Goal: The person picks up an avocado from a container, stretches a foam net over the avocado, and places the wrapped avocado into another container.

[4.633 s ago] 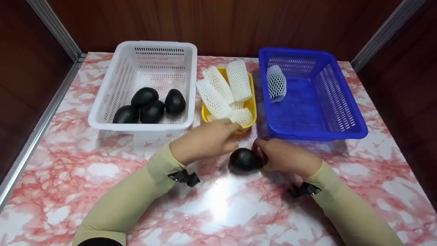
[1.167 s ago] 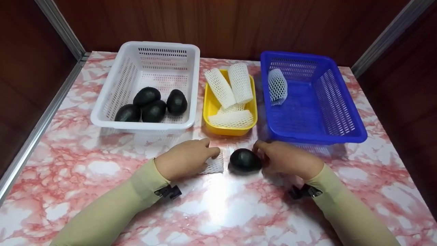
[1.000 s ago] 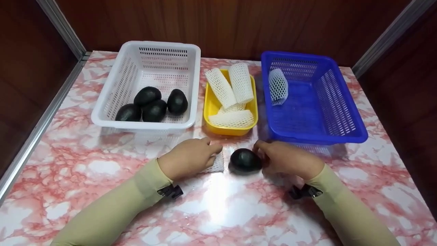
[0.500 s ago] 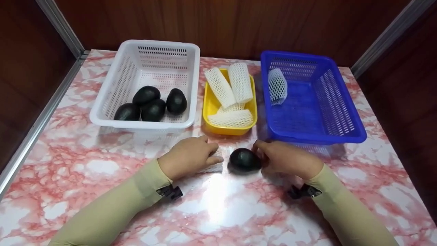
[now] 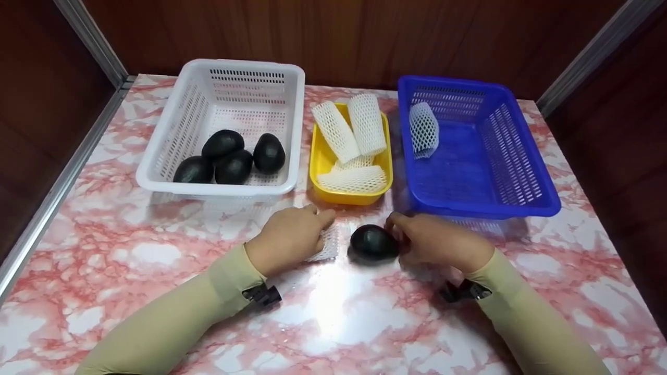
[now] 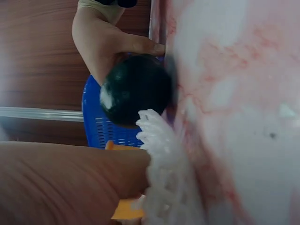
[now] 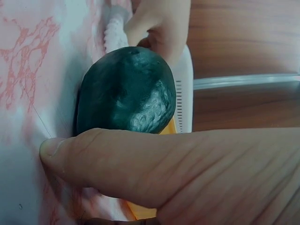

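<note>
My left hand (image 5: 288,238) holds a white foam net sleeve (image 5: 328,247) low over the table, thumb and fingers curled at it. The sleeve's frilled open end (image 6: 157,133) faces a dark avocado (image 5: 373,242) in the left wrist view. That avocado lies on its side on the table, just right of the sleeve. My right hand (image 5: 442,240) grips the avocado's right end, with the thumb on the near side and fingers on the far side. In the right wrist view the avocado (image 7: 129,91) shows beyond the right thumb.
A white basket (image 5: 216,190) with several avocados stands back left. Between the baskets, a yellow bin (image 5: 349,198) holds several foam net sleeves (image 5: 336,133). The blue basket (image 5: 484,210) at right contains one avocado wrapped in a net sleeve (image 5: 424,130). Wooden panels enclose the marbled table.
My left hand has taken a foam net sleeve from the yellow bin and brought it down beside the avocado. Lately its fingers have shifted on the sleeve. My right hand has stayed at the avocado.
</note>
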{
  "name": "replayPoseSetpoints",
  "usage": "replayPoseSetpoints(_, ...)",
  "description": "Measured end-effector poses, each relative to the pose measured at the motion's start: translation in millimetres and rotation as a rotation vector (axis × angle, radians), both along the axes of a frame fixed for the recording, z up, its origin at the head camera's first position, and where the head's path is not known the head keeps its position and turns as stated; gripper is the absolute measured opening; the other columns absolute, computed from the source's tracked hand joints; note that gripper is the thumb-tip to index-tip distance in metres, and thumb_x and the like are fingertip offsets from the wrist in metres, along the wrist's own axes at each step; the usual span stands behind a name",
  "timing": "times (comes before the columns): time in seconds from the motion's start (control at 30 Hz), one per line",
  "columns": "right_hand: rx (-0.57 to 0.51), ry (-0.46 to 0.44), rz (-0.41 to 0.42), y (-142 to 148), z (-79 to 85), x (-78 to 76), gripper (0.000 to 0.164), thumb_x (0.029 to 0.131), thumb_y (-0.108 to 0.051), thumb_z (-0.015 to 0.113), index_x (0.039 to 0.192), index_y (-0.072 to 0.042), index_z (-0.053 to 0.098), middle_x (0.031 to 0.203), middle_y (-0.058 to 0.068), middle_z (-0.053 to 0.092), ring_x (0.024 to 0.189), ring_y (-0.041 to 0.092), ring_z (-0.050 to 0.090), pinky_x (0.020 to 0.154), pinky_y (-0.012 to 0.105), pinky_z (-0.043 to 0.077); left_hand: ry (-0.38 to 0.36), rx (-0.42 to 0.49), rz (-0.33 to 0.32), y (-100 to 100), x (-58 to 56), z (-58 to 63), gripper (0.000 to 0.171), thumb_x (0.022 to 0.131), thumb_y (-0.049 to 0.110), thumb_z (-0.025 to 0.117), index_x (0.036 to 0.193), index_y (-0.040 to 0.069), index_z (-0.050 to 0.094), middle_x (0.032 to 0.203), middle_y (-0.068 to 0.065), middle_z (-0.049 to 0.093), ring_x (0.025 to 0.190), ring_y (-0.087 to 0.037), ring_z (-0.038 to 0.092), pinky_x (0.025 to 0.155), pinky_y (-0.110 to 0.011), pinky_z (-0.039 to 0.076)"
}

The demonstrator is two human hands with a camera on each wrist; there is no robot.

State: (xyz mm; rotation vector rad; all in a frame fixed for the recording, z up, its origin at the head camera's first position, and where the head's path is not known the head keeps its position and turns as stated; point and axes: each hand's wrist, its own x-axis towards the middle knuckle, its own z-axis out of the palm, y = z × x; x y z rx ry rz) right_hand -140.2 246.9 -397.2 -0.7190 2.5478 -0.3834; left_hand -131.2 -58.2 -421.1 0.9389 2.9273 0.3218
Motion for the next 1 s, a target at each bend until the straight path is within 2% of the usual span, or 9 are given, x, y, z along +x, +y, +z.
replayPoseSetpoints(0.1, 0.004, -0.015, -0.012, 0.0, -0.1, -0.4, 0.06, 0.081, -0.008, 0.088, 0.133, -0.019, 0.062, 0.086, -0.001, 0.07, 0.075, 0.015, 0.064, 0.068, 0.033, 0.055, -0.011, 0.013, -0.03, -1.3, 1.2, 0.9, 0.028, 0.098, 0.009, 0.062, 0.124, 0.019, 0.066, 0.097, -0.015, 0.069, 0.068, -0.038, 0.064, 0.051, -0.048, 0.046)
replayPoseSetpoints(0.2, -0.003, -0.025, -0.017, 0.1, -0.4, -0.1, 0.061, 0.081, -0.008, 0.089, 0.135, -0.02, 0.062, 0.087, -0.001, 0.071, 0.074, 0.015, 0.065, 0.067, 0.033, 0.055, -0.006, 0.023, -0.035, -1.7, 2.3, 0.4, 0.018, 0.1, 0.014, 0.062, 0.115, 0.017, 0.071, 0.1, -0.015, 0.069, 0.07, -0.037, 0.065, 0.053, -0.049, 0.048)
replayPoseSetpoints(0.27, -0.01, -0.027, -0.02, 0.4, -0.4, 0.3, 0.062, 0.08, -0.008, 0.089, 0.135, -0.02, 0.063, 0.087, -0.001, 0.071, 0.074, 0.015, 0.065, 0.066, 0.032, 0.055, -0.008, 0.042, -0.022, -0.9, 2.4, 0.4, 0.015, 0.103, 0.021, 0.06, 0.102, 0.013, 0.073, 0.094, -0.015, 0.068, 0.073, -0.038, 0.065, 0.057, -0.052, 0.051)
replayPoseSetpoints(0.43, -0.017, -0.021, -0.02, 1.0, 0.2, 0.6, 0.061, 0.08, -0.008, 0.089, 0.133, -0.021, 0.063, 0.087, -0.001, 0.071, 0.075, 0.015, 0.065, 0.067, 0.033, 0.055, -0.021, 0.098, 0.046, 0.9, 2.6, 2.7, 0.046, 0.11, 0.042, 0.058, 0.081, 0.008, 0.071, 0.08, -0.011, 0.066, 0.079, -0.036, 0.068, 0.067, -0.054, 0.055)
replayPoseSetpoints(0.53, -0.016, -0.019, -0.013, 0.6, -0.4, 0.1, 0.059, 0.08, -0.008, 0.089, 0.132, -0.02, 0.063, 0.087, -0.001, 0.071, 0.075, 0.015, 0.065, 0.067, 0.033, 0.055, -0.024, 0.141, 0.058, 1.1, 2.9, 5.0, 0.037, 0.105, 0.036, 0.066, 0.079, 0.01, 0.067, 0.081, -0.007, 0.065, 0.076, -0.031, 0.068, 0.068, -0.051, 0.055)
replayPoseSetpoints(0.63, -0.012, -0.022, -0.009, 0.4, -1.3, -0.5, 0.059, 0.08, -0.008, 0.089, 0.132, -0.019, 0.063, 0.087, -0.001, 0.071, 0.075, 0.015, 0.065, 0.068, 0.033, 0.056, -0.039, 0.208, 0.037, 0.9, 3.9, 7.3, 0.015, 0.095, 0.02, 0.077, 0.091, 0.009, 0.068, 0.095, -0.008, 0.065, 0.076, -0.028, 0.064, 0.07, -0.046, 0.056)
replayPoseSetpoints(0.67, -0.009, -0.021, -0.009, 0.4, -1.6, -0.7, 0.059, 0.081, -0.009, 0.089, 0.132, -0.019, 0.063, 0.087, -0.001, 0.071, 0.076, 0.015, 0.065, 0.069, 0.034, 0.056, -0.055, 0.221, 0.029, 0.8, 4.5, 8.3, 0.015, 0.092, 0.017, 0.079, 0.098, 0.009, 0.068, 0.102, -0.008, 0.064, 0.077, -0.028, 0.064, 0.071, -0.045, 0.056)
replayPoseSetpoints(0.83, -0.006, -0.005, -0.008, 1.0, -2.1, -0.7, 0.058, 0.08, -0.009, 0.089, 0.132, -0.018, 0.063, 0.088, -0.001, 0.071, 0.078, 0.016, 0.066, 0.071, 0.035, 0.056, -0.145, 0.186, 0.037, 0.7, 5.0, 7.1, 0.059, 0.085, 0.022, 0.089, 0.137, 0.007, 0.064, 0.124, -0.013, 0.056, 0.083, -0.029, 0.064, 0.076, -0.047, 0.059)
replayPoseSetpoints(1.0, -0.014, 0.004, -0.007, 1.7, -1.1, 0.1, 0.056, 0.081, -0.009, 0.089, 0.13, -0.018, 0.064, 0.089, -0.001, 0.072, 0.078, 0.016, 0.066, 0.072, 0.035, 0.057, -0.202, 0.13, 0.055, 1.8, 1.5, 0.6, 0.083, 0.086, 0.038, 0.089, 0.156, 0.01, 0.056, 0.129, -0.015, 0.056, 0.095, -0.032, 0.065, 0.084, -0.05, 0.06)
